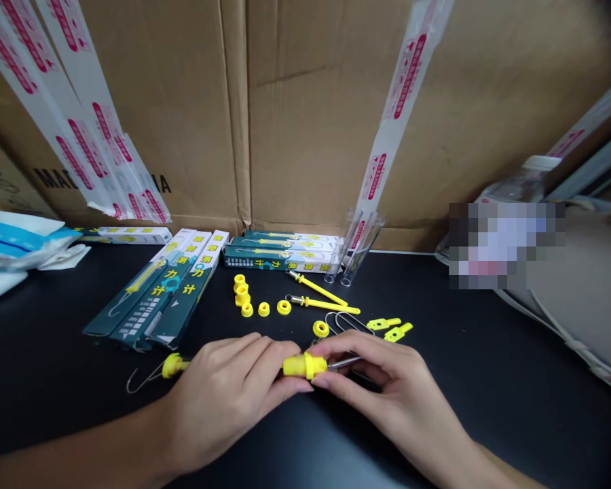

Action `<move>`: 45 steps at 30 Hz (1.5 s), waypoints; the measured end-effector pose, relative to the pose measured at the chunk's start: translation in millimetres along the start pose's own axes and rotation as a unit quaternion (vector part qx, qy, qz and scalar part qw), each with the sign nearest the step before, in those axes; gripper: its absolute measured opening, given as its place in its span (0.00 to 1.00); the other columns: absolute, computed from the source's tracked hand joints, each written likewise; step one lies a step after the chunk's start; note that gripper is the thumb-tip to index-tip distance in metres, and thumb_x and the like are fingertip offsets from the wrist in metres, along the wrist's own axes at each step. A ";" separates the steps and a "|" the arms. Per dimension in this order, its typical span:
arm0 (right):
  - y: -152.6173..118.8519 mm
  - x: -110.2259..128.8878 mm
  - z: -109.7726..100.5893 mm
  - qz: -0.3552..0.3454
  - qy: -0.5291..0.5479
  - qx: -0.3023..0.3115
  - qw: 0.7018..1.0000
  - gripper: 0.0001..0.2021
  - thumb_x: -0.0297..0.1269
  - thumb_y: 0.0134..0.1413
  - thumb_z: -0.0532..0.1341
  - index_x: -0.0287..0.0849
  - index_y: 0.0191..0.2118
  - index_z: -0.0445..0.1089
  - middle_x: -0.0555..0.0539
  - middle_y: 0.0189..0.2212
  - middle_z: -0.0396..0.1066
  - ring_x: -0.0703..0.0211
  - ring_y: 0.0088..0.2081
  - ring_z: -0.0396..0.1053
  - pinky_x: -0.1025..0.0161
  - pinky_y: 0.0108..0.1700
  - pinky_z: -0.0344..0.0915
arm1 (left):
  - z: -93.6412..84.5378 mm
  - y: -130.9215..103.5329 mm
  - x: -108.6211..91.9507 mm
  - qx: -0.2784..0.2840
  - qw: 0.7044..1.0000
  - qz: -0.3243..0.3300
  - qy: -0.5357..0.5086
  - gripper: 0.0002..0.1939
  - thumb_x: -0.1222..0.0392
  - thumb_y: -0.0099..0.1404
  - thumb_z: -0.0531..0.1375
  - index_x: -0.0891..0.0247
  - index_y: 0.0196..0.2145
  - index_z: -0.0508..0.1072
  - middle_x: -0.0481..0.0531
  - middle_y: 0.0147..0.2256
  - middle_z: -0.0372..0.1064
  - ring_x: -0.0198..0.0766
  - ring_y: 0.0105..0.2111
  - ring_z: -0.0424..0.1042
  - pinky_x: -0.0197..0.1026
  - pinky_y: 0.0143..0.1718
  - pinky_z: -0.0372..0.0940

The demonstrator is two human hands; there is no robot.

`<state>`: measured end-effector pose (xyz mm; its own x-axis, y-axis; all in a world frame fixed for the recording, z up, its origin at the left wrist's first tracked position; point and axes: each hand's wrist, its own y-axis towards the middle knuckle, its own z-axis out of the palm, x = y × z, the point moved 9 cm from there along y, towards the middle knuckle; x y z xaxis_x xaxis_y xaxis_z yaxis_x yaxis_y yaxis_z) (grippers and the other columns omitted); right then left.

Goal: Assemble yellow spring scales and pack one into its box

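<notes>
My left hand (231, 390) is wrapped round a spring scale, whose tube is mostly hidden in my palm. One end sticks out at the left, with a yellow cap (172, 366) and a wire hook (138, 384). Between both hands shows the yellow end piece (305, 366) of the scale. The fingers of my right hand (394, 384) pinch this end piece, and a metal rod (343, 363) runs from it under them. Behind my right hand lie bent wire hooks (354, 320) and a yellow ring (320, 329).
Yellow caps (242, 295) and rings stand behind my hands. Two yellow rods with springs (330, 305) and two flat yellow pieces (398, 332) lie farther right. Clear tubes (359, 255) stand upright by printed boxes (280, 258). More boxes (153, 292) lie left; a bag (580, 272) is right.
</notes>
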<state>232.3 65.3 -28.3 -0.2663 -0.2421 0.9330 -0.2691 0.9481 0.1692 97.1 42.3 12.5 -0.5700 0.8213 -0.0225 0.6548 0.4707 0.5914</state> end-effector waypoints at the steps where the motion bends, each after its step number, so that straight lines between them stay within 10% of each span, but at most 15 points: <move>1: 0.0 0.4 0.0 -0.004 -0.003 -0.001 1.000 0.06 0.39 0.57 0.70 0.50 0.41 0.80 0.49 0.37 0.80 0.54 0.37 0.77 0.62 0.40 0.74 | 0.2 -0.1 -0.2 0.000 1.000 0.001 -0.001 0.16 0.53 0.78 0.50 0.65 0.39 0.71 0.48 0.30 0.76 0.37 0.25 0.76 0.40 0.27 0.69; 14: 1.2 -20.9 7.9 0.132 0.118 0.010 0.984 0.11 0.45 0.51 0.72 0.46 0.39 0.81 0.48 0.33 0.79 0.63 0.28 0.70 0.69 0.28 0.69 | -1.2 1.3 0.9 0.002 1.000 -0.013 -0.011 0.16 0.57 0.80 0.44 0.65 0.42 0.69 0.49 0.33 0.78 0.37 0.30 0.78 0.40 0.29 0.69; 45: 2.8 -27.7 9.7 0.136 0.172 0.023 0.975 0.17 0.49 0.55 0.69 0.43 0.44 0.73 0.56 0.25 0.64 0.68 0.25 0.58 0.73 0.24 0.56 | 13.6 -4.8 13.6 0.056 0.993 -0.059 -0.088 0.12 0.57 0.77 0.52 0.60 0.50 0.72 0.47 0.35 0.77 0.40 0.33 0.80 0.42 0.32 0.71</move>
<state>230.0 72.7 -56.8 -0.0103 0.1078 0.9941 -0.2749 0.9555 -0.1065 92.9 55.6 -1.6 -0.5573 0.7971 -0.2327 0.6446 0.5919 0.4838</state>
